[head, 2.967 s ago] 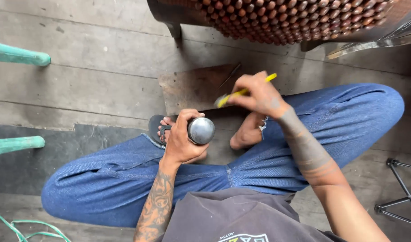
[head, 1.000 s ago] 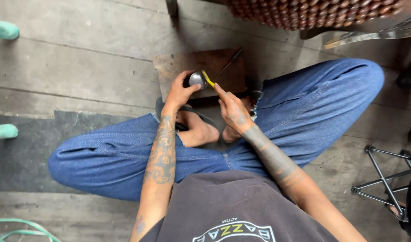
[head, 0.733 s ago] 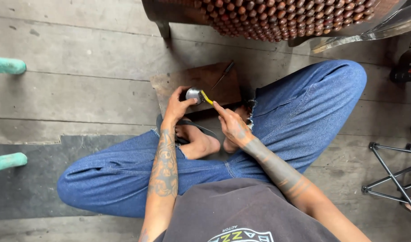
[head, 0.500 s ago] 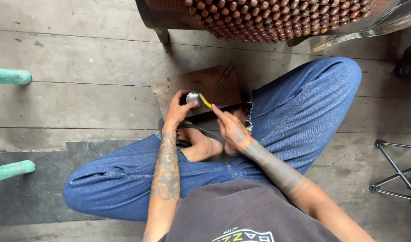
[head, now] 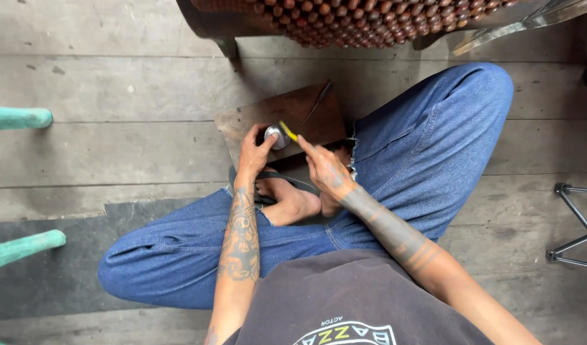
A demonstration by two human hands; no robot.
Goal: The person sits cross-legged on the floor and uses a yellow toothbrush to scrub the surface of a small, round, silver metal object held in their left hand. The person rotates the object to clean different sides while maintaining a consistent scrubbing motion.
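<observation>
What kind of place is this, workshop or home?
Probably an informal craft workshop with a plank floor. The person sits cross-legged, left hand holding a small metal ball on a wooden block, right hand working it with a yellow-handled tool.

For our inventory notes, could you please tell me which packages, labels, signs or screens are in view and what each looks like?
No packages, signs or screens.
Shirt print: bottom centre, on the person's dark grey shirt, a curved emblem with white and yellow lettering, partly cut off by the frame.

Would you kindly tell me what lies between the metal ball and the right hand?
In the head view, a yellow tool spans it, from the right hand to the metal ball held by the left hand.
</observation>
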